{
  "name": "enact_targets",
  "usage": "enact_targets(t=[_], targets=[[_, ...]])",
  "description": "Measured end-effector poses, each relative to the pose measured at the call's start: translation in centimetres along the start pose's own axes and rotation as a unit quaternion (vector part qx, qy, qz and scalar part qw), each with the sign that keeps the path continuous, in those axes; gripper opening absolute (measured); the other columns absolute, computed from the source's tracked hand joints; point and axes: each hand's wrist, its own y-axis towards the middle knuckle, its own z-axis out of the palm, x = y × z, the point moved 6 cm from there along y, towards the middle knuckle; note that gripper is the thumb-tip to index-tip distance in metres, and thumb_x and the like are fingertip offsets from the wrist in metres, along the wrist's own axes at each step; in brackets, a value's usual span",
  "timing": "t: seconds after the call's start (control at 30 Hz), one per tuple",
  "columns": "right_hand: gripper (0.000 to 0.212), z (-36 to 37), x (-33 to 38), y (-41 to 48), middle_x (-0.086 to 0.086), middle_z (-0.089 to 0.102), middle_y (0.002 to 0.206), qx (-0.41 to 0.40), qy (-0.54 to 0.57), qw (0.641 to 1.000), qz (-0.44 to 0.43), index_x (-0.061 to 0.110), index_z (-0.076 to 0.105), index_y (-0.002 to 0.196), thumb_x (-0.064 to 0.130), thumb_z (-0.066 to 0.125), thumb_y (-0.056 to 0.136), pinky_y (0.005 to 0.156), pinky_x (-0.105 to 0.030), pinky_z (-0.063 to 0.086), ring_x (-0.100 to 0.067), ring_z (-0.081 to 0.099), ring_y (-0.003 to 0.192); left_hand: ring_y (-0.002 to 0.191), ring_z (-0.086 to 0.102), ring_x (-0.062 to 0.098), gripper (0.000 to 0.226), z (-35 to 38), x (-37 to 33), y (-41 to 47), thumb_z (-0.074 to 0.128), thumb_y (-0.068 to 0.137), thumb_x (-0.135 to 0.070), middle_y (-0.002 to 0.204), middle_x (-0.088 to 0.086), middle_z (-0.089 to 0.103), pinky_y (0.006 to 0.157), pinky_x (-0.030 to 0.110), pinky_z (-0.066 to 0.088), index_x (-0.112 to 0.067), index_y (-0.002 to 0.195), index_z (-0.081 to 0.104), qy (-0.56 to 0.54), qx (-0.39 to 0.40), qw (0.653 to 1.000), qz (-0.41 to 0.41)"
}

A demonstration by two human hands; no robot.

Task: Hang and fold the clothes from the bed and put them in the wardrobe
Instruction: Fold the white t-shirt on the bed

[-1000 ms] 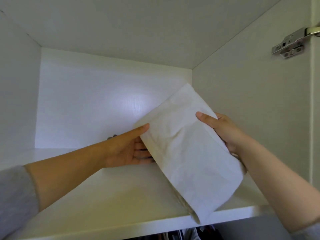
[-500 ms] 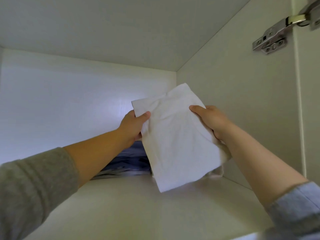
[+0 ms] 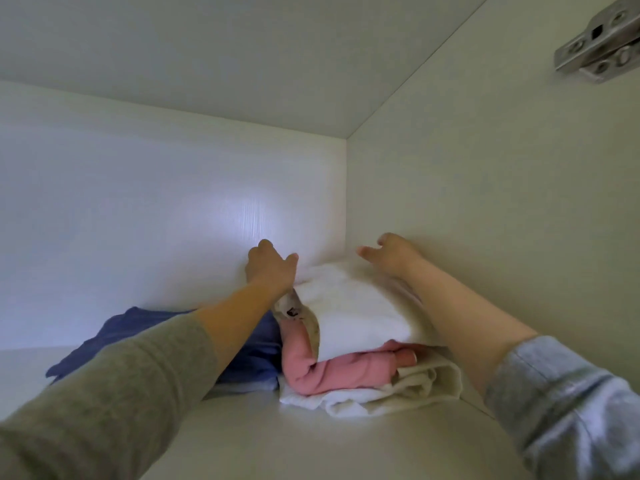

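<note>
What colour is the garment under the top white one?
Pink; the garment shows best in the head view.

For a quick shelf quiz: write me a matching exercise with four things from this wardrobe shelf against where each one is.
Things:
1 white folded garment
2 pink garment
3 blue garment
4 metal hinge

Places:
A left of the pile
B upper right, on the side wall
C top of the pile
D directly under the top layer

Pairs: 1-C, 2-D, 3-A, 4-B

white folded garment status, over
Left hand at rear left of white folded garment, grip hidden. Right hand open at its rear right. Stacked atop pink garment on shelf; blue garment beside, not blocking.
</note>
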Motion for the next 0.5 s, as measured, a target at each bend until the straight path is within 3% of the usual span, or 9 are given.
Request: enact_targets(t=[0.1,0.2,0.33,0.4,0.5], targets=[[0.056,-0.2,0.9,1.1,-0.017,0.046,0.147,-0.003,-0.019,0.999,-0.038,0.0,0.046,0.14,0.037,0.054,0.099,0.107,-0.033,0.034,-0.031,0.043,0.135,0.122,0.05,0.026,0.051,1.9,0.1,0.4,0.057,0.095,-0.035,0.135,0.012,0.052,0.092,0.028,0.037,-0.003,0.133,0.047,0.01,0.041,0.998,0.041],[0.043,0.0,0.0,1.3,-0.017,0.057,0.133,-0.013,-0.008,0.999,-0.036,0.0,0.059,0.125,0.032,0.059,0.096,0.1,-0.033,0.04,-0.031,0.052,0.123,0.115,0.054,0.022,0.042,2.2,0.7,0.2,0.056,0.095,-0.036,0.126,0.006,0.058,0.088,0.025,0.038,-0.008,0.126,0.055,0.004,0.041,0.998,0.047],[0.04,0.6,-1.1,0.2,-0.016,0.065,0.107,-0.013,0.043,0.999,-0.019,-0.007,0.063,0.116,0.027,0.061,0.094,0.089,-0.037,0.046,-0.03,0.059,0.1,0.09,0.052,0.015,0.023,1.4,0.9,-0.9,0.056,0.095,-0.031,0.096,-0.002,0.056,0.081,0.025,0.038,-0.012,0.107,0.059,0.013,0.04,0.997,0.062],[0.04,0.2,-0.9,-0.6,-0.01,0.057,0.089,-0.013,0.085,0.996,-0.011,-0.009,0.061,0.116,0.024,0.062,0.093,0.086,-0.039,0.048,-0.024,0.053,0.086,0.091,0.052,0.013,0.022,0.5,0.4,-1.5,0.057,0.094,-0.029,0.096,-0.004,0.056,0.08,0.025,0.038,-0.011,0.107,0.06,0.013,0.048,0.997,0.065],[0.042,-1.1,-0.1,-2.2,-0.01,0.052,0.089,-0.025,0.131,0.991,-0.022,-0.015,0.057,0.115,0.02,0.062,0.092,0.095,-0.049,0.049,-0.023,0.048,0.084,0.092,0.052,0.012,0.021,-1.5,-1.2,-2.7,0.058,0.093,-0.027,0.102,-0.003,0.058,0.08,0.023,0.038,-0.012,0.108,0.061,-0.002,0.037,0.996,0.076]])
